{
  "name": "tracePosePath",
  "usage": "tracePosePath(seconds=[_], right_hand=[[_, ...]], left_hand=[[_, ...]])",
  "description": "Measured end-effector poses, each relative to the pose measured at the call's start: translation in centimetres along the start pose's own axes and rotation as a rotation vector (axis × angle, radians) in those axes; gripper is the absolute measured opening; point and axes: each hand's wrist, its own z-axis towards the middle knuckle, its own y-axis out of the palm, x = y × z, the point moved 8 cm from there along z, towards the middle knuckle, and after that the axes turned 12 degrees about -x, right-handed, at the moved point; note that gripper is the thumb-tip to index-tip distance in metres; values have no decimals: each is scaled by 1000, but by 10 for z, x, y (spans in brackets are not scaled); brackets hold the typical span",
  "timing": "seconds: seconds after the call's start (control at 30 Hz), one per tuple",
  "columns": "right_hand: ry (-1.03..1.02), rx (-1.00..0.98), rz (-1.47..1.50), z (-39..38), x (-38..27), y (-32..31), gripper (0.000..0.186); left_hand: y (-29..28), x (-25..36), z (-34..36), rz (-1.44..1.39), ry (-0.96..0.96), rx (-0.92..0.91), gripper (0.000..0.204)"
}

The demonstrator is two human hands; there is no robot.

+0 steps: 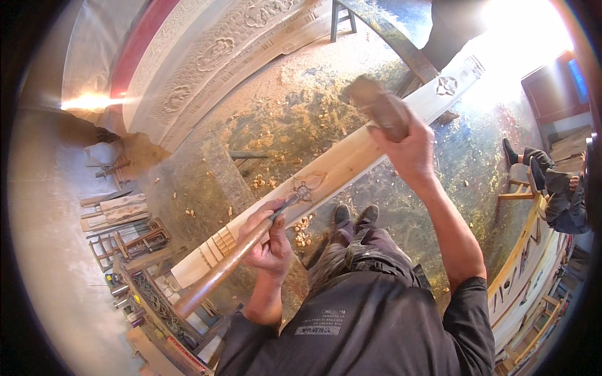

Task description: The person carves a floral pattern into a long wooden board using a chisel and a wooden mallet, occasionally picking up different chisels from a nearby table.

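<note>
A long pale wooden beam (345,161) runs slantwise before me, from lower left to upper right. A flower outline (303,191) is marked or cut near its middle, with stepped grooves (216,246) at the near left end and a carved rosette (446,86) toward the far end. My left hand (268,243) is closed around a chisel (219,272) with a long wooden handle, its metal tip at the flower. Above the beam, my right hand (412,149) grips a dark wooden mallet (378,108), blurred by motion and apart from the chisel.
Wood shavings (303,233) litter the floor around my feet. A large carved panel (213,59) stands at upper left. Tools and cords fill a wooden box (153,304) at lower left. Another person (561,194) sits at right beside a curved board (517,266).
</note>
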Motion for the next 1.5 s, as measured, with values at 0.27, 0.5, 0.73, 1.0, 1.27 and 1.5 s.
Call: tracePosePath(seconds=[0.27, 0.5, 0.73, 1.0, 1.27, 1.5], right_hand=[[134, 136, 296, -49, 8, -53, 34], [216, 114, 415, -76, 38, -59, 33], [311, 131, 435, -101, 69, -61, 33], [364, 149, 463, -118, 85, -61, 31], [418, 136, 432, -130, 96, -56, 31], [411, 102, 424, -134, 97, -47, 27]], left_hand=[[4, 8, -5, 167, 67, -211, 27], [5, 5, -9, 118, 106, -88, 33], [9, 12, -4, 195, 141, -100, 32], [10, 19, -2, 275, 167, -103, 30], [10, 18, -1, 311, 134, -136, 31], [12, 17, -1, 261, 155, -125, 30]])
